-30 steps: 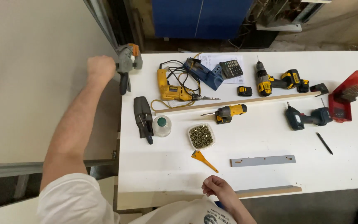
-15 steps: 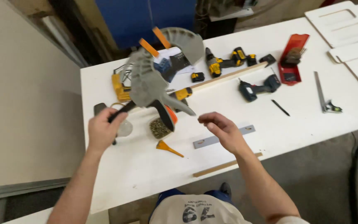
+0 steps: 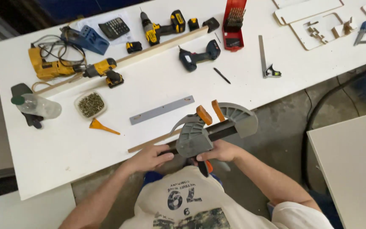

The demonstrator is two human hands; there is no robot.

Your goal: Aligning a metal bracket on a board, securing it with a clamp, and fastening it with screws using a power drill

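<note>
Both hands hold a grey bar clamp (image 3: pixel 200 129) with orange jaw pads close to my chest, just off the front edge of the white table (image 3: pixel 56 146). My left hand (image 3: pixel 151 157) grips the dark bar at its left end. My right hand (image 3: pixel 221 151) is wrapped around the clamp's handle under the grey body. The two orange pads stand a small gap apart. A thin wooden strip (image 3: pixel 149 143) lies along the table edge right beside my left hand.
On the table lie a grey metal strip (image 3: pixel 162 110), a dish of screws (image 3: pixel 91 104), an orange wedge (image 3: pixel 100 126), a clear bottle (image 3: pixel 37 105), several cordless drills (image 3: pixel 162 26), a red drill-bit case (image 3: pixel 234 23), a combination square (image 3: pixel 265 59) and a long wooden batten (image 3: pixel 149 48). Another white table (image 3: pixel 352 165) stands at right.
The clamp came from the table's far left edge, across the table, down to my chest. My right hand, free before, now grips its handle; my left shifted to the bar.
</note>
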